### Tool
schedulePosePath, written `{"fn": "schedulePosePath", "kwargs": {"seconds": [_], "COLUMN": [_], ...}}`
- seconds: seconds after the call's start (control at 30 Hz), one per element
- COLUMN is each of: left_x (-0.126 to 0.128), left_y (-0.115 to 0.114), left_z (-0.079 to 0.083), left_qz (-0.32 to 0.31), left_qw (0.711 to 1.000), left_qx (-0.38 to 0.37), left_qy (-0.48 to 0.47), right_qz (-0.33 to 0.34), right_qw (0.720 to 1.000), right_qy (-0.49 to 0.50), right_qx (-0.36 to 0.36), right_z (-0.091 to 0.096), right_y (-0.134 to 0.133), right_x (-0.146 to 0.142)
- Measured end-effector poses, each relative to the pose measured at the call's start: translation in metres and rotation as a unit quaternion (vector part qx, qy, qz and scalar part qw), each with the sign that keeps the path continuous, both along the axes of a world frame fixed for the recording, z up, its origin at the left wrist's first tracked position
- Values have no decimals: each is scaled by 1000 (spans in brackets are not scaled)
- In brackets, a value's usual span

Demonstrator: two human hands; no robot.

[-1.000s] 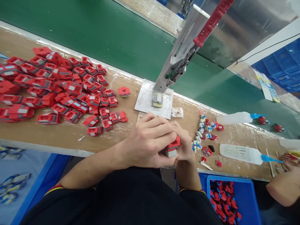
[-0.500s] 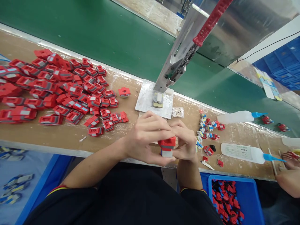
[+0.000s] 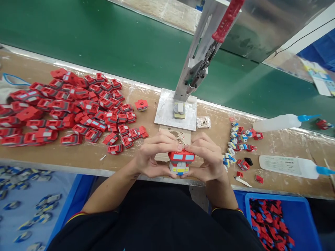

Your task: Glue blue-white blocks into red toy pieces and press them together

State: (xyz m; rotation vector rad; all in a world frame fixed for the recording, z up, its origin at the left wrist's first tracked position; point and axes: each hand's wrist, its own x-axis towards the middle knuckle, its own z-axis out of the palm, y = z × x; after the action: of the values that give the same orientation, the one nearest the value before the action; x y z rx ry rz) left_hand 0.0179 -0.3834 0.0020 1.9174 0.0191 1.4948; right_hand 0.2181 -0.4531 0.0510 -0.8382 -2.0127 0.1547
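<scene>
A small red, grey and blue toy part (image 3: 181, 161) is pinched between both my hands just above the near edge of the brown worktable (image 3: 78, 153). My left hand (image 3: 154, 155) grips its left side with fingers curled over the top. My right hand (image 3: 206, 157) grips its right side in the same way. A thin pale wire or spring shows at my fingertips above the part. Behind my hands stands a small metal hand press (image 3: 183, 101) with a red lever (image 3: 227, 19).
A big heap of red toy parts (image 3: 70, 108) covers the table's left. Small red and blue pieces (image 3: 239, 146) and two white bottles with blue tips (image 3: 281, 122) (image 3: 293, 165) lie right. A blue bin of parts (image 3: 274, 223) sits below right. Beyond runs a green conveyor belt (image 3: 104, 38).
Both hands turned the toy part so its front faces me and spread to its two sides. The view shifted; another person's hand at the right edge is gone from view.
</scene>
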Motion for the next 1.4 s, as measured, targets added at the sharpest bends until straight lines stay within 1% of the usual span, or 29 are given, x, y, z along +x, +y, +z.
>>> {"fn": "schedulePosePath", "kwargs": {"seconds": [0.1,0.23,0.33,0.5,0.67,0.8,0.9,0.97,1.07,1.13,1.2,1.3,1.37,1.4], "left_x": [0,-2,-2,-3,-4,-5,-6,-4,2,8,15,24,31,36], "left_y": [-2,-2,-2,-1,-1,-3,-4,-2,14,33,59,97,117,125], "left_z": [-5,-9,-10,-13,-14,-14,-14,-14,-15,-19,-26,-37,-42,-44], "left_qz": [-2,-9,-22,-18,-28,-24,-28,-36,-64,-87,-82,-4,51,72], "left_qw": [1000,999,998,997,996,996,995,991,973,959,951,948,942,940], "left_qx": [-5,-37,-56,-66,-79,-86,-93,-127,-213,-256,-274,-276,-266,-257], "left_qy": [-4,26,28,20,21,17,21,35,63,88,114,159,197,213], "right_qz": [-14,-37,-36,-30,-37,-30,-38,-59,-95,-113,-122,-155,-200,-219], "right_qw": [1000,999,999,999,998,998,999,998,995,991,990,988,978,972], "right_qy": [-10,-9,3,25,32,27,20,7,-38,-69,-75,-12,57,86], "right_qx": [-4,-9,-16,-24,-26,-39,-31,-14,7,10,-4,-17,4,20], "right_z": [1,1,-2,-9,-13,-14,-17,-20,-28,-36,-43,-47,-40,-33], "right_y": [-2,-1,0,0,-1,-4,-2,5,25,40,54,76,95,107], "right_x": [2,6,7,8,7,5,6,9,18,27,37,58,74,82]}}
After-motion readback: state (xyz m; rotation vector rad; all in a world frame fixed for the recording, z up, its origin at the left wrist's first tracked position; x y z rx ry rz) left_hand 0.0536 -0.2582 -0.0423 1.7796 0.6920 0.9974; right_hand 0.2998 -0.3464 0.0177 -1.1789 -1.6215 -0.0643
